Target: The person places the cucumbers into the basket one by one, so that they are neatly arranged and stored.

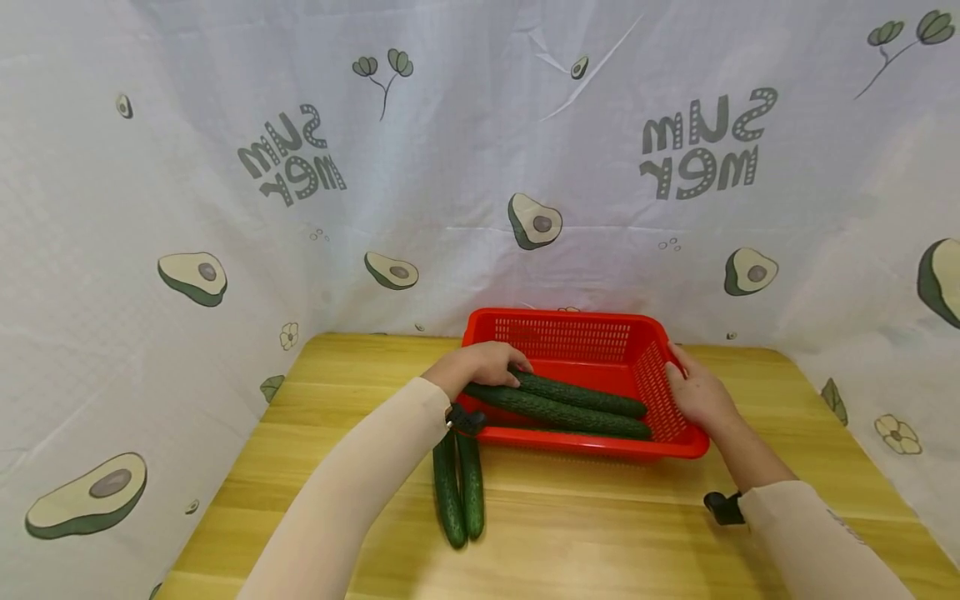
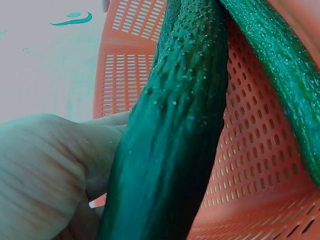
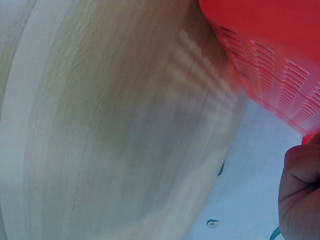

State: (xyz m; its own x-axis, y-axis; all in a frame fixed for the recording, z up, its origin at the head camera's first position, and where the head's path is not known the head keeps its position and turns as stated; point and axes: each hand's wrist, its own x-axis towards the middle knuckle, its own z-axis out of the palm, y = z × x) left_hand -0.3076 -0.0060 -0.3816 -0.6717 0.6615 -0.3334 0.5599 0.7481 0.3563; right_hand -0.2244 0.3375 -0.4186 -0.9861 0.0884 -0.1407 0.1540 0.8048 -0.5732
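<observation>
A red plastic basket (image 1: 570,442) with slotted walls stands on the wooden table, with long dark-green cucumbers lying lengthwise inside. My left hand (image 1: 491,364) reaches over the basket's left end and grips a cucumber (image 1: 562,410) near its left end. In the left wrist view, that bumpy cucumber (image 2: 170,120) fills the middle, its far side hiding the fingertips. Another cucumber (image 2: 280,65) lies apart to its right. My right hand (image 1: 701,392) holds the basket's right rim, thumb on the inner side. Only part of the right hand (image 3: 302,192) shows in the right wrist view.
Two more cucumbers (image 1: 448,492) lie side by side on the table (image 1: 585,533), in front of the basket's left end, partly behind my left wrist. A white curtain (image 1: 465,167) printed with avocados and lettering hangs behind and beside the table.
</observation>
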